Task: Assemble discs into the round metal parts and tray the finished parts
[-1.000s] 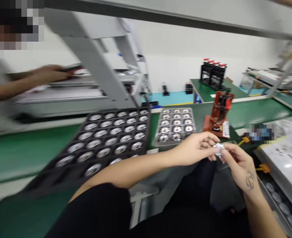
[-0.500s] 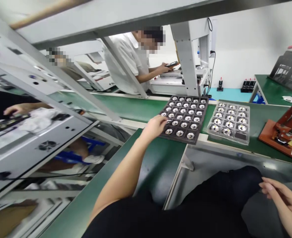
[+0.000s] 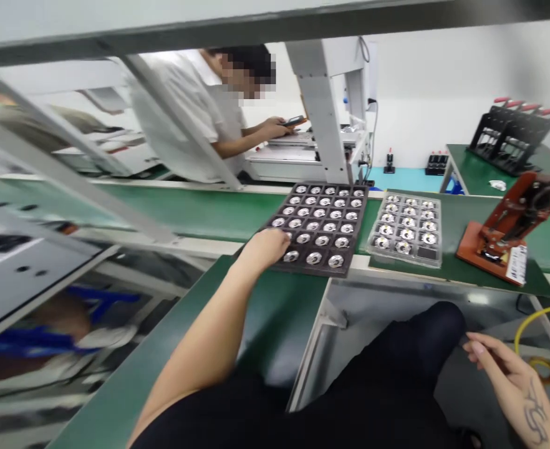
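My left hand [image 3: 263, 249] reaches over the front left of a black tray [image 3: 319, 270] divided into square cells. Its fingers are closed at one cell, and what they grip is hidden. Round silver parts [image 3: 313, 257] with shiny rims sit in the visible cells around it. My right hand [image 3: 502, 365] hangs low at the right beside my knee, thumb and fingertips pinched together; anything between them is too small to make out. Right of the black tray lies a clear plastic tray [image 3: 429, 260] with similar round parts, its front right cell showing only a dark bottom.
An orange hand-lever fixture [image 3: 494, 237] stands right of the trays on the green bench [image 3: 209, 209]. Black fixtures with red handles [image 3: 513, 137] are at the back right. Across the bench, a person [image 3: 186, 106] handles a device. A yellow hose [image 3: 532, 318] curves near my right hand.
My view has turned right, so the bench and trays appear further left. My left hand stays at the black tray, and my right hand remains pinched beside my knee.
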Tool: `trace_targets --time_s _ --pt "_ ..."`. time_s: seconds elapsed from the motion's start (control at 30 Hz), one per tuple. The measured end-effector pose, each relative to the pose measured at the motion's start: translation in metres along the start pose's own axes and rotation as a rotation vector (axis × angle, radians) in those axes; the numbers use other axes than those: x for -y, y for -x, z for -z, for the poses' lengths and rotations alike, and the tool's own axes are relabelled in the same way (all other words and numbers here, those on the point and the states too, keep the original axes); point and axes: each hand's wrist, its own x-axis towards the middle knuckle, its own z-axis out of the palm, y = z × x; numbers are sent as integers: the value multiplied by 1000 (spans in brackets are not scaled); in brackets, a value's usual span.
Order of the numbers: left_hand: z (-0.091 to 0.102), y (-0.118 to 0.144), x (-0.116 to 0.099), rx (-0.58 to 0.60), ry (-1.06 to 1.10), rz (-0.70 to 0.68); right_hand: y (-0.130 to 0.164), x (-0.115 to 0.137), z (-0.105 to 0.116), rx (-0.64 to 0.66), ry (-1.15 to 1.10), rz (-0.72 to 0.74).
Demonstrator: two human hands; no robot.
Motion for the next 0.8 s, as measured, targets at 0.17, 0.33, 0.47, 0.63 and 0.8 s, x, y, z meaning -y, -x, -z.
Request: trace_targets --time_s 0.17,0.33,0.47,0.63,0.8 --pt "-27 -46 -129 -6 184 -471 16 0 -3 -24 -10 42" --pt "-53 -84 -227 222 237 -827 26 3 -11 -45 26 53" --pt "-58 -111 -248 396 191 -929 32 3 -11 -63 30 24" --pt "-44 -111 -256 395 194 -961 43 9 2 -121 23 -39" --pt "-19 -72 -316 281 403 -1162 39 37 24 -175 14 41"
